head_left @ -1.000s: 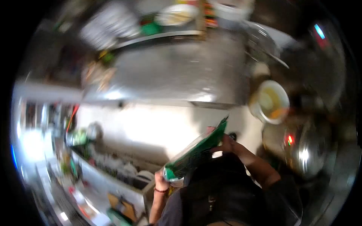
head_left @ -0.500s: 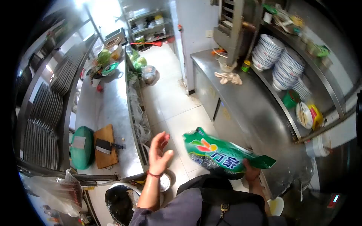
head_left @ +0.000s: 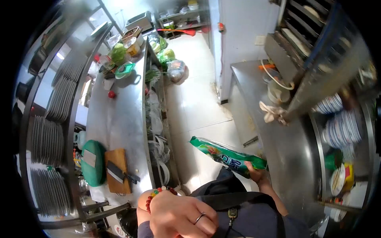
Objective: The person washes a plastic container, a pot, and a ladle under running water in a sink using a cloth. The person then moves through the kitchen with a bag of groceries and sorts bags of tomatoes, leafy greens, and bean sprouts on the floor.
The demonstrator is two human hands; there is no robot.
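Note:
In my right hand (head_left: 257,174) is the end of a green plastic food packet (head_left: 222,154). Its white lettering shows in part, and it hangs tilted over the floor, seen nearly edge-on. My left hand (head_left: 180,214) is drawn up close in front of my chest, back of the hand toward me. It wears a ring and a beaded bracelet (head_left: 158,193). The left fingers curl under, so their tips and anything in them are hidden.
Left, a steel counter (head_left: 123,119) carries a wooden cutting board (head_left: 115,158) with a cleaver (head_left: 116,172) and a green round board (head_left: 92,166). Right, a steel counter (head_left: 278,146) holds a cloth (head_left: 272,113). Plates (head_left: 49,139) fill the left rack. Bagged vegetables (head_left: 176,70) lie on the floor.
My left hand has come back toward my chest from an open, outstretched pose, its fingers now curled. The packet has turned from face-on to nearly edge-on, still in my right hand. My view has shifted.

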